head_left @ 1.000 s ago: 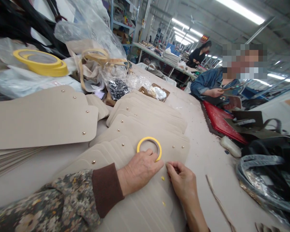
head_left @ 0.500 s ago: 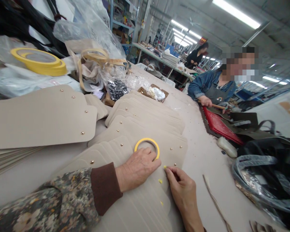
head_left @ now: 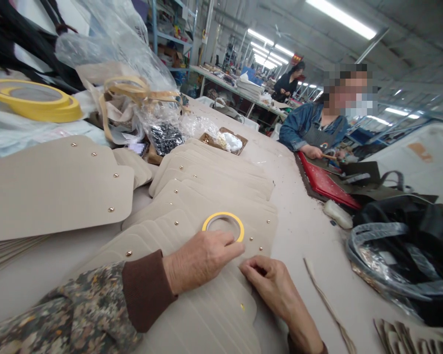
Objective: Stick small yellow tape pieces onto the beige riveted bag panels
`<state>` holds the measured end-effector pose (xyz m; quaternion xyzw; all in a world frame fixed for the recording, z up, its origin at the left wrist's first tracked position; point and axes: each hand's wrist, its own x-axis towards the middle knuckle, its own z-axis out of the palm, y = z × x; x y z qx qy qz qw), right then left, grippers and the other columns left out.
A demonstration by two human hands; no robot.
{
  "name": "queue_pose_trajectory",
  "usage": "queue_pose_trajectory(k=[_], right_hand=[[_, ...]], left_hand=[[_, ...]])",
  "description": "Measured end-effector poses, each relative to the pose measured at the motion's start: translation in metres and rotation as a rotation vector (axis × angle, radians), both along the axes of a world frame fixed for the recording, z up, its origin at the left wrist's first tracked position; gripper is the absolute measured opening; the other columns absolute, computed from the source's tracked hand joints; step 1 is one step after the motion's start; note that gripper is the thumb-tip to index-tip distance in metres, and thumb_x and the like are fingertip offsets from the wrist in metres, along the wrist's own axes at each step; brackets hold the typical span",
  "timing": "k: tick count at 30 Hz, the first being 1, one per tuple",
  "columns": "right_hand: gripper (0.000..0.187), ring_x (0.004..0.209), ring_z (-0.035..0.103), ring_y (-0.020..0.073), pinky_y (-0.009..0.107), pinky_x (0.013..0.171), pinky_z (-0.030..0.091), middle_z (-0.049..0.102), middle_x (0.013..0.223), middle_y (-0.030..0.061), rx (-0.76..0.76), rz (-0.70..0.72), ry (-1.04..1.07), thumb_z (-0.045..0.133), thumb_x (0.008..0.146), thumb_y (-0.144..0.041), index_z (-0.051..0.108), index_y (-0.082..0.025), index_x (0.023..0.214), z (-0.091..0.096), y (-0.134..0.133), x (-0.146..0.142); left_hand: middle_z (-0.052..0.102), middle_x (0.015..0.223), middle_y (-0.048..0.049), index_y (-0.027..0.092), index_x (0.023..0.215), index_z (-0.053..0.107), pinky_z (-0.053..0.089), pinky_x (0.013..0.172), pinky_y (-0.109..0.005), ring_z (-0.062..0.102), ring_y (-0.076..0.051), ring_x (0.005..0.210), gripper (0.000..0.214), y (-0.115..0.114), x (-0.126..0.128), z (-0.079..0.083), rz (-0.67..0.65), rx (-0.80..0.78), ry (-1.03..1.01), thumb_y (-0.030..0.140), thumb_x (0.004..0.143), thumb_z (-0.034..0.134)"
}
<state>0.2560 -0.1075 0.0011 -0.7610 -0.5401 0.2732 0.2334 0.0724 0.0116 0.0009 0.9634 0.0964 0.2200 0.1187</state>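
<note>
My left hand (head_left: 203, 258) is closed on the near rim of a roll of yellow tape (head_left: 205, 225), which lies over the fanned beige panels (head_left: 206, 196). Just to its right, my right hand (head_left: 271, 280) is pinched at the thumb and fingertips, low over the right edge of the panels. Whatever is between those fingertips is too small or hidden to make out. One small yellow bit of tape (head_left: 242, 306) sticks to a panel below the fingers. Metal studs (head_left: 251, 239) show near the corners of the panels.
On the left lies another stack of beige panels (head_left: 55, 187), with more yellow tape rolls (head_left: 64, 110) behind it. A small box (head_left: 206, 140) holds fittings. Black bags (head_left: 398, 255) and a thin strip (head_left: 323, 300) are at right. A co-worker (head_left: 313, 130) works beyond a red board (head_left: 327, 182).
My right hand has moved slightly left and down, over where an upper yellow bit showed. The yellow bit at its fingertips is out of sight. My left hand stays on the tape roll.
</note>
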Motion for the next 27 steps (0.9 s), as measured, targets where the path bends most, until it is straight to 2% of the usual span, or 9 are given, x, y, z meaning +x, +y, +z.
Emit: queue_pose_trajectory(k=[2,5,7,10,13,16,22,25,27], right_hand=[[0.024,0.062,0.064,0.0154,0.023,0.056,0.046,0.071,0.068,0.0007,0.142,-0.032,0.039,0.058,0.088,-0.033,0.074,-0.019,0.078,-0.002,-0.002,0.001],[0.016,0.070,0.066,0.0154,0.025,0.064,0.052,0.073,0.082,0.0035,0.474,-0.054,-0.005,0.059,0.089,-0.028,0.072,-0.019,0.095,-0.005,-0.003,-0.002],[0.016,0.075,0.066,0.0149,0.024,0.067,0.053,0.073,0.089,0.0047,0.636,0.032,-0.077,0.061,0.088,-0.019,0.068,-0.019,0.102,-0.005,-0.001,-0.008],[0.023,0.080,0.066,0.0139,0.024,0.073,0.054,0.071,0.091,0.0053,0.763,0.170,-0.177,0.059,0.087,-0.007,0.065,-0.019,0.105,-0.003,0.003,-0.017],[0.020,0.081,0.066,0.0138,0.024,0.075,0.053,0.071,0.088,0.0051,0.768,0.231,-0.249,0.054,0.088,-0.004,0.064,-0.018,0.097,-0.003,0.007,-0.024],[0.016,0.070,0.063,0.0129,0.022,0.066,0.050,0.068,0.077,0.0031,0.764,0.206,-0.329,0.053,0.088,-0.006,0.063,-0.018,0.089,-0.006,0.008,-0.026],[0.016,0.055,0.057,0.0108,0.020,0.056,0.046,0.062,0.064,-0.0003,0.765,0.105,-0.426,0.051,0.087,-0.011,0.062,-0.019,0.080,-0.007,0.007,-0.030],[0.014,0.054,0.058,0.0108,0.020,0.056,0.047,0.063,0.062,-0.0002,0.719,0.008,-0.349,0.053,0.084,-0.015,0.064,-0.019,0.077,-0.005,0.006,-0.032],[0.014,0.052,0.058,0.0109,0.020,0.054,0.047,0.064,0.061,-0.0001,0.637,-0.089,-0.194,0.056,0.084,-0.021,0.066,-0.019,0.075,-0.003,0.007,-0.034]], left_hand=[[0.056,0.078,-0.0005,0.018,0.106,0.052,0.044,0.061,-0.026,0.054,-0.016,0.069,0.017,0.000,0.000,-0.003,-0.009,0.007,-0.036,0.011,0.097,0.038],[0.063,0.086,-0.0030,0.014,0.132,0.038,0.050,0.066,-0.028,0.062,-0.018,0.077,0.032,0.000,0.001,-0.009,-0.009,-0.001,-0.125,0.017,0.101,0.039],[0.066,0.094,-0.0061,0.013,0.134,0.034,0.053,0.069,-0.029,0.065,-0.019,0.083,0.033,-0.001,0.002,-0.011,-0.008,-0.047,-0.168,0.021,0.102,0.038],[0.067,0.095,-0.0071,0.013,0.127,0.039,0.054,0.070,-0.030,0.066,-0.020,0.084,0.027,-0.003,0.003,-0.012,-0.014,-0.085,-0.181,0.025,0.103,0.035],[0.066,0.093,-0.0063,0.014,0.121,0.042,0.054,0.072,-0.031,0.066,-0.020,0.083,0.022,-0.004,0.003,-0.011,-0.036,-0.085,-0.154,0.025,0.104,0.034],[0.064,0.091,-0.0045,0.015,0.112,0.047,0.051,0.073,-0.029,0.063,-0.018,0.082,0.014,-0.006,0.004,-0.010,-0.060,-0.109,-0.095,0.018,0.101,0.037],[0.057,0.080,-0.0006,0.018,0.089,0.050,0.042,0.057,-0.024,0.054,-0.014,0.066,0.010,-0.008,0.003,-0.004,0.026,-0.081,0.021,0.013,0.096,0.044],[0.055,0.077,0.0007,0.019,0.088,0.050,0.037,0.051,-0.024,0.051,-0.014,0.060,0.013,-0.009,0.003,-0.002,0.077,-0.048,0.026,0.011,0.094,0.043],[0.054,0.075,0.0002,0.020,0.088,0.051,0.035,0.049,-0.025,0.049,-0.015,0.058,0.014,-0.009,0.004,-0.001,0.086,-0.012,0.013,0.011,0.094,0.041]])
